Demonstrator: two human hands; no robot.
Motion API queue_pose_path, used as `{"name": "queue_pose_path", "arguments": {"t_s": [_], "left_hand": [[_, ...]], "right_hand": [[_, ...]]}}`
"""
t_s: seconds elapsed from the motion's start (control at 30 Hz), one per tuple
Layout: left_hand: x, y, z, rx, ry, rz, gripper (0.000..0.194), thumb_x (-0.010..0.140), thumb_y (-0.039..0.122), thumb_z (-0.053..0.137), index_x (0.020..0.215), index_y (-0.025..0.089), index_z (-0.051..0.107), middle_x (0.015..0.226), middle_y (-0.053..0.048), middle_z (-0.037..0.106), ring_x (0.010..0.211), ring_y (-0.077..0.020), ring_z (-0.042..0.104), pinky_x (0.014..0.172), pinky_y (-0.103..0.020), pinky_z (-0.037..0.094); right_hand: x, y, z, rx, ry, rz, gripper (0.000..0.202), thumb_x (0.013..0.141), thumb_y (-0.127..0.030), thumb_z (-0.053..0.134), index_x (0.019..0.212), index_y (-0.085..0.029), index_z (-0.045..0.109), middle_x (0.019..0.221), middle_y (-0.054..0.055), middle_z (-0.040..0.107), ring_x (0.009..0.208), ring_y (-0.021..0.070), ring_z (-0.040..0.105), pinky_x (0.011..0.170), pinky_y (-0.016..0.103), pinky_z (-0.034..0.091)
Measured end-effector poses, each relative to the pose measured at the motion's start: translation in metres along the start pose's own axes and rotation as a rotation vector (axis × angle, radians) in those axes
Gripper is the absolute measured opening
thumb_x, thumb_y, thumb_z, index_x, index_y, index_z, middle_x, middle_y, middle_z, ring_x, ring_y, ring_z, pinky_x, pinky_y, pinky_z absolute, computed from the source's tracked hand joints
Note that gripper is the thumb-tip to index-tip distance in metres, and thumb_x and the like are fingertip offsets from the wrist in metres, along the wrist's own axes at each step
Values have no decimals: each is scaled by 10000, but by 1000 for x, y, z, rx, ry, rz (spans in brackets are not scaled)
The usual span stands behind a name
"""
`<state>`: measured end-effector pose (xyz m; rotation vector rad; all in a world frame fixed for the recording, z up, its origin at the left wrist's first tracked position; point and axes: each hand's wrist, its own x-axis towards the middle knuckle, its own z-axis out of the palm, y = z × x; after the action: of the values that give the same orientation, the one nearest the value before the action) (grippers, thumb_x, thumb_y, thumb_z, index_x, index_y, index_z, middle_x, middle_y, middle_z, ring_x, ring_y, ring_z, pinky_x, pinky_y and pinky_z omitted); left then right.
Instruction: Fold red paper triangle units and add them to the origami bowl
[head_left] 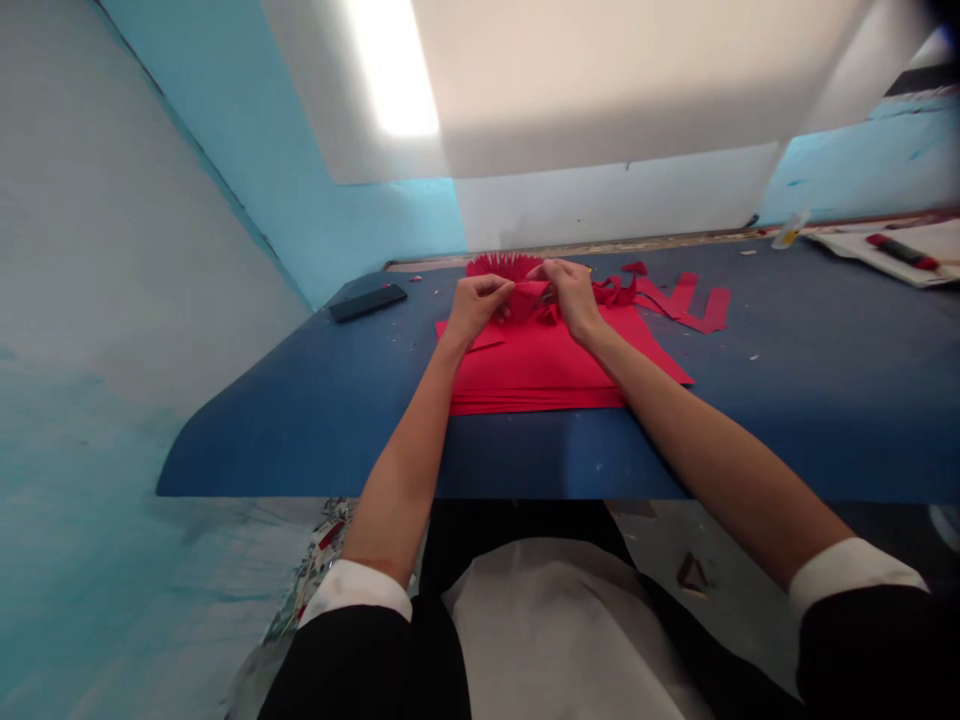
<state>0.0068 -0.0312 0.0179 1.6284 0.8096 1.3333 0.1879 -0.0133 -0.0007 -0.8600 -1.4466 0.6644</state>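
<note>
Between my hands a small red piece is stretched above a stack of red sheets. My left hand pinches its left end between thumb and forefinger. My right hand has its fingers closed on the right end. Right behind my hands stands a red fringed piece with pointed tips. Twisted red pieces lie on the stack to the right of my right hand. A small folded red piece rests on the stack below my left hand.
The blue table carries a dark phone at left and red strips at right. At the back right are a small glue bottle and a red-and-black marker on papers. A wall borders the left side.
</note>
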Motion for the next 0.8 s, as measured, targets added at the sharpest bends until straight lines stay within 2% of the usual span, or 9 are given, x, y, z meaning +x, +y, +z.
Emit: {"name": "queue_pose_path", "arguments": {"t_s": [0.1,0.17,0.27,0.37,0.63,0.8], "left_hand": [[3,-5,0,102,-87,90,278,903,332,854,720,147,756,529,13,639,463,-92,545,517,-216,422],[5,-10,-1,143,-101,117,302,892,369,861,718,147,752,525,15,636,454,-91,543,508,-215,428],[8,-15,-2,159,-95,139,319,889,411,861,746,145,757,541,9,656,467,-93,570,504,-208,444],[9,-17,-3,150,-82,134,320,883,418,868,761,146,753,553,9,671,476,-94,595,503,-198,462],[8,-15,-3,121,-86,103,326,888,409,876,763,143,735,535,18,651,450,-85,577,489,-195,461],[8,-15,-3,108,-93,106,344,874,427,889,755,148,726,543,19,649,469,-86,579,500,-198,451]], "right_hand": [[-4,-7,1,-213,-21,-69,549,874,-735,661,663,-235,581,661,22,598,710,202,581,706,363,465],[-7,-14,4,-336,-75,-17,490,899,-602,700,625,-216,572,620,2,556,671,174,534,694,346,404],[-10,-23,8,-397,-35,64,386,913,-360,716,599,-209,548,601,-18,523,642,153,488,692,336,361],[-12,-32,9,-408,-1,107,383,895,-254,729,584,-218,510,610,-22,524,643,152,481,698,332,360],[-12,-34,10,-381,-29,90,367,880,-216,749,589,-214,526,639,-8,572,679,164,525,735,335,385],[-9,-24,8,-343,1,45,356,852,-346,801,604,-222,577,620,0,602,651,173,530,700,342,403]]}}
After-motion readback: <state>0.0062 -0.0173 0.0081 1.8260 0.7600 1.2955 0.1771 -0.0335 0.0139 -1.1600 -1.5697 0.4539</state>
